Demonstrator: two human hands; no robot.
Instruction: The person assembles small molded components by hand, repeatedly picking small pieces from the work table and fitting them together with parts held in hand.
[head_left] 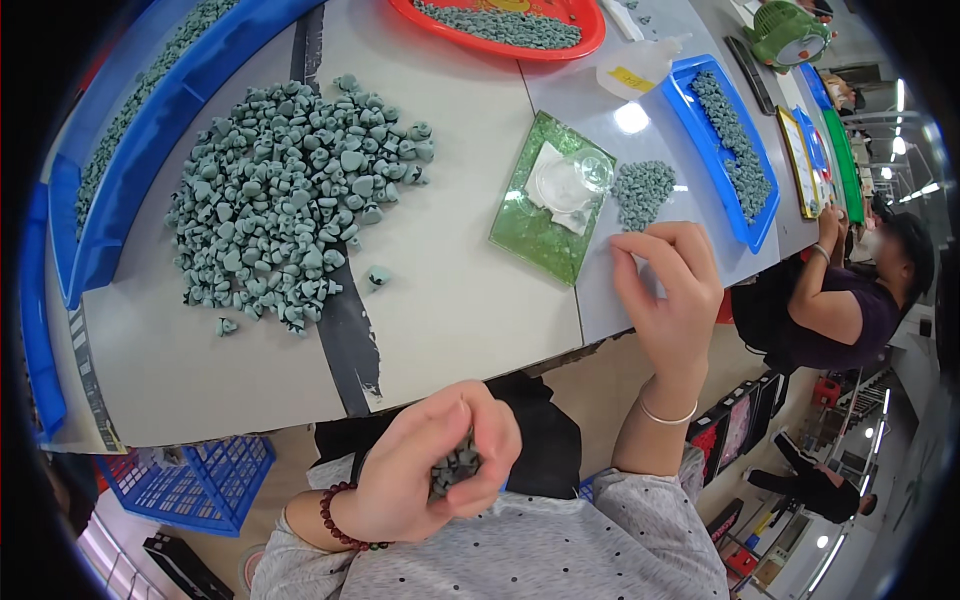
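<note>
cupping grey-green pieces [455, 468] – left hand [420, 480] closed.

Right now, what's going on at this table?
A person sits at a grey table. The left hand is closed around a handful of small grey-green pieces, held near the lap. The right hand rests at the table edge beside a small pile of the same pieces and a green tray holding a clear dish. A big heap lies on the table's left side.
</note>
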